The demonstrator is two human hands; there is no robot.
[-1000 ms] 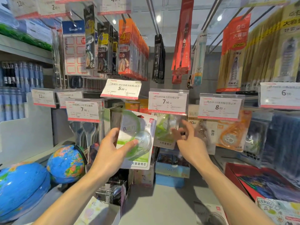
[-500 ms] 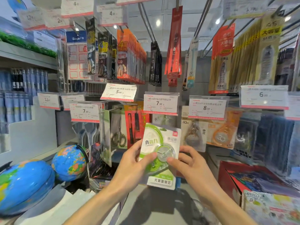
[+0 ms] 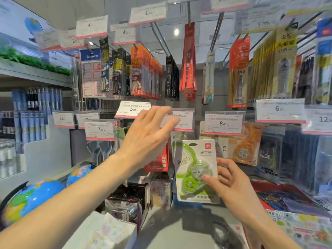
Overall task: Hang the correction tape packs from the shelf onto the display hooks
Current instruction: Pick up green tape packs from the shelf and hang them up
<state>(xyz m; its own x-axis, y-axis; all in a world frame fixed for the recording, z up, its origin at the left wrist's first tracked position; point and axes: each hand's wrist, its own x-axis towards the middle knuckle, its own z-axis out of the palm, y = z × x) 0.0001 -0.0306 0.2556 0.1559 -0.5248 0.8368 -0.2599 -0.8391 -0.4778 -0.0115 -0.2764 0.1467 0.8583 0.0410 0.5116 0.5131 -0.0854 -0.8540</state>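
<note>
Setting: stationery aisle, hooks overhead.
Right hand [image 3: 231,184]: you pinch the green correction tape pack [image 3: 195,169].
Left hand [image 3: 149,135]: open, empty, at the price tag [image 3: 181,121].
Risk: one-handed grip may slip; hang hole could miss the hook.

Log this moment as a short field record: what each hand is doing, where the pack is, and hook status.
left hand: raised, open, fingers at the price tag of the middle hook; holds nothing
right hand: grips the green correction tape pack by its right edge
pack position: below that tag, upright, hang hole at top
hook status: pack not yet hung; the hook itself is hidden behind the tag
neighbour: orange tape pack hangs under the 8.00 tag
</note>
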